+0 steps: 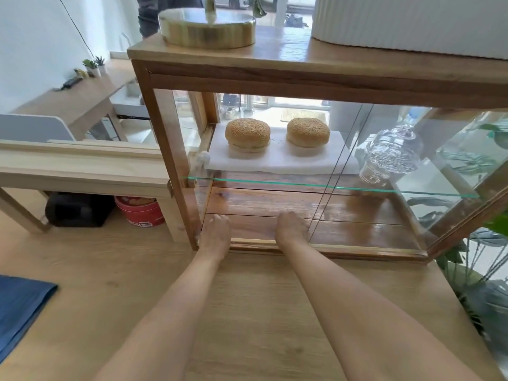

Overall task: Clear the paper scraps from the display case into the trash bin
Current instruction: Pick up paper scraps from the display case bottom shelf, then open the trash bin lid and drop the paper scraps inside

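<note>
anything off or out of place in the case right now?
One thing: a clear plastic cup lies tipped on its side on the glass shelf, right of the two buns. A small white crumpled scrap sits at the shelf's left end. No spill or damage shows.

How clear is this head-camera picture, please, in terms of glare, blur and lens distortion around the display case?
Head view: bright daylight from behind shines through the display case, washing out the background; its wooden floor shows glossy reflections near the left hand and right hand, both slightly soft; the glass panes reflect foliage at right; wide-angle distortion tilts the case's frame; the two buns stay fairly sharp.
</note>
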`<state>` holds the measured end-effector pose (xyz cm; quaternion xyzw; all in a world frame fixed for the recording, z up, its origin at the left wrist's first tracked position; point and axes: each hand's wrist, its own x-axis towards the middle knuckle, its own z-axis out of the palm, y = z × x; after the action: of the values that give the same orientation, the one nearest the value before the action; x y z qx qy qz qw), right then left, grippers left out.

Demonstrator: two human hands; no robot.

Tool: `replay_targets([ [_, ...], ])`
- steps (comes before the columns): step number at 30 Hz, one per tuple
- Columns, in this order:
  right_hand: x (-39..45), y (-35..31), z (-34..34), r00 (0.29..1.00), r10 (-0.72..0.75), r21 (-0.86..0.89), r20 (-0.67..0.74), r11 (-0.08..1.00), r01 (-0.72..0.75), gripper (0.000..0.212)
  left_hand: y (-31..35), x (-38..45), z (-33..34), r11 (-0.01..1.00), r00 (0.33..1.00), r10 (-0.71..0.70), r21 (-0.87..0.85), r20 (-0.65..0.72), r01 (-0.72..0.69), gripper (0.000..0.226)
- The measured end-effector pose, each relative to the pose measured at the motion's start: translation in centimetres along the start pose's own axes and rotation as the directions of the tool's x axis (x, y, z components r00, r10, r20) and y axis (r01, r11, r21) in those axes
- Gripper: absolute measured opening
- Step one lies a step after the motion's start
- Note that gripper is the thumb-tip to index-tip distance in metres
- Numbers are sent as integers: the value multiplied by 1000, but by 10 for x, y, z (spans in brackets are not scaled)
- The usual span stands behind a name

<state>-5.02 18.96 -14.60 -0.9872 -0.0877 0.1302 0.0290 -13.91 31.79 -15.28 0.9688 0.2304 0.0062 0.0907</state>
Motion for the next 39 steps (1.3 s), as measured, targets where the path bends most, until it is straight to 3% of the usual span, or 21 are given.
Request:
replay_targets([
  [5, -14, 1, -24, 986, -146, 34, -74, 988, 149, 38, 0, 2, -7, 1000, 1000, -4, -29, 18, 5, 36],
  [8, -26, -4, -35, 964, -219, 45, -153, 973, 228, 35, -2, 4, -10, 998, 999, 6, -57, -51, -9, 35],
  [16, -66, -2, -48, 945, -281, 66, -168, 953, 295, 34, -13, -10, -23, 996, 989, 85, 5, -121, -85, 27],
  [25, -115, 36, -45, 948, -257, 76, -190, 958, 275, 36, 18, -53, -46, 971, 990, 139, 196, -9, -134, 24],
  [31, -147, 99, -42, 962, -161, 135, -219, 972, 193, 31, 71, -82, -47, 960, 969, 238, 133, 71, -246, 24],
  [39, -198, 232, -44, 976, 39, 185, -215, 983, 1, 22, 174, -138, -28, 910, 908, 413, 10, 66, -415, 25],
])
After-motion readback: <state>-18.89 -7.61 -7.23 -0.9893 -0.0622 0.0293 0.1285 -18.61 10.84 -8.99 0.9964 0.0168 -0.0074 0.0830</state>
